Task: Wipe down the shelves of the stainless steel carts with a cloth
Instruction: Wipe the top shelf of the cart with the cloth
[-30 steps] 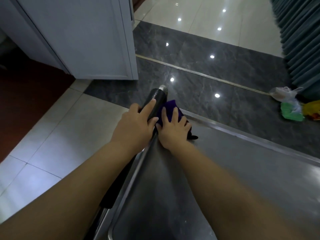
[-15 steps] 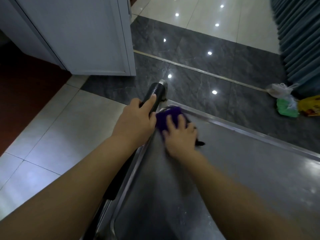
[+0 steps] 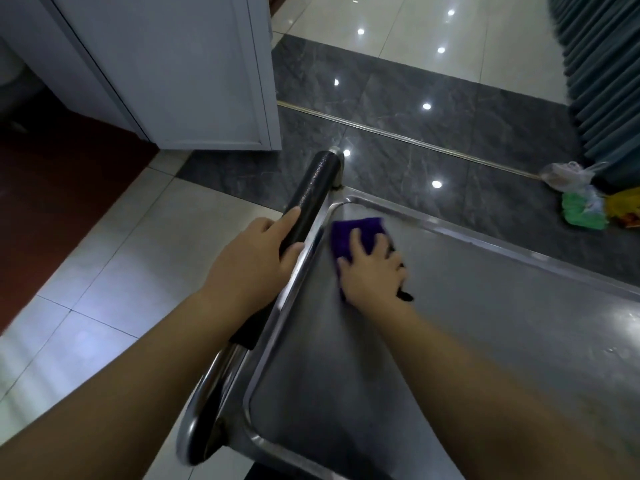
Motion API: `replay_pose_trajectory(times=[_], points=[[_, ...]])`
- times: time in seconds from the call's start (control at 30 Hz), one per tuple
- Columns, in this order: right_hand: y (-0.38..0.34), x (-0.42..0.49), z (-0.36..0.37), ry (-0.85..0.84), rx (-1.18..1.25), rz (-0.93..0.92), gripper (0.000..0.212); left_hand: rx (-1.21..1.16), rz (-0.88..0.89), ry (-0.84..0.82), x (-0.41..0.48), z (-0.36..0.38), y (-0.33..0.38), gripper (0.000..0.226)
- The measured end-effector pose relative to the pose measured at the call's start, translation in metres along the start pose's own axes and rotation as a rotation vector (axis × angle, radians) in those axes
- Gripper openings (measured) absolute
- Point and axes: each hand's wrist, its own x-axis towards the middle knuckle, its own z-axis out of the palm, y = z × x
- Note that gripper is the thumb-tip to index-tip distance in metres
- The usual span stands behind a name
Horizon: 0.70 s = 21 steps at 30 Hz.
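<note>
Cloth (image 3: 358, 233), purple, lies flat in rimmed top shelf (image 3: 485, 323) of steel cart, near far-left corner. R hand (image 3: 372, 275) presses it, fingers spread. L hand (image 3: 252, 265) grips handle (image 3: 313, 192), fingers curled round.

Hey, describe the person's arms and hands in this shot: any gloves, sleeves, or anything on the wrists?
Nothing worn is visible. The left hand and right hand are bare, without gloves, and no ring, watch or bracelet shows. The left forearm and right forearm are uncovered down to the picture's lower edge, with no sleeve in view. No marks or bandages show.
</note>
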Motion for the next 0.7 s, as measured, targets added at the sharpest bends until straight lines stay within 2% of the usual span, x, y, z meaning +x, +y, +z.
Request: replay_pose_trajectory(times=[0.1, 0.17, 0.2, 0.27, 0.4, 0.43, 0.47, 0.53, 0.6, 0.7], points=[[-0.018, -0.056, 0.028, -0.013, -0.075, -0.446, 0.063, 0.0, -0.012, -0.01, -0.027, 0.003, -0.003, 0.056], [-0.002, -0.076, 0.038, -0.012, -0.134, -0.629, 0.06, -0.029, -0.022, 0.007, -0.034, 0.006, -0.003, 0.054], [0.013, -0.076, 0.036, 0.002, -0.164, -0.658, 0.058, -0.043, -0.026, 0.019, -0.034, 0.007, -0.003, 0.053], [0.046, -0.06, 0.028, 0.065, -0.192, -0.514, 0.057, -0.04, -0.022, 0.041, -0.033, 0.009, -0.002, 0.052], [0.072, -0.034, 0.007, 0.073, 0.031, 0.18, 0.061, -0.058, -0.003, 0.097, -0.034, 0.011, 0.003, 0.048], [0.063, -0.035, 0.007, 0.075, 0.036, 0.247, 0.061, -0.066, 0.003, 0.109, -0.034, 0.01, 0.004, 0.048], [0.048, -0.042, 0.012, 0.072, 0.01, 0.24, 0.061, -0.071, 0.005, 0.116, -0.035, 0.01, 0.004, 0.047], [0.009, -0.068, 0.03, 0.049, -0.042, 0.041, 0.06, -0.078, -0.001, 0.119, -0.035, 0.008, 0.004, 0.047], [-0.024, -0.106, 0.051, 0.041, -0.083, -0.293, 0.06, -0.091, -0.007, 0.119, -0.035, 0.008, 0.003, 0.047], [-0.022, -0.129, 0.057, 0.016, -0.101, -0.637, 0.057, -0.096, 0.015, 0.12, -0.037, 0.007, 0.002, 0.046]])
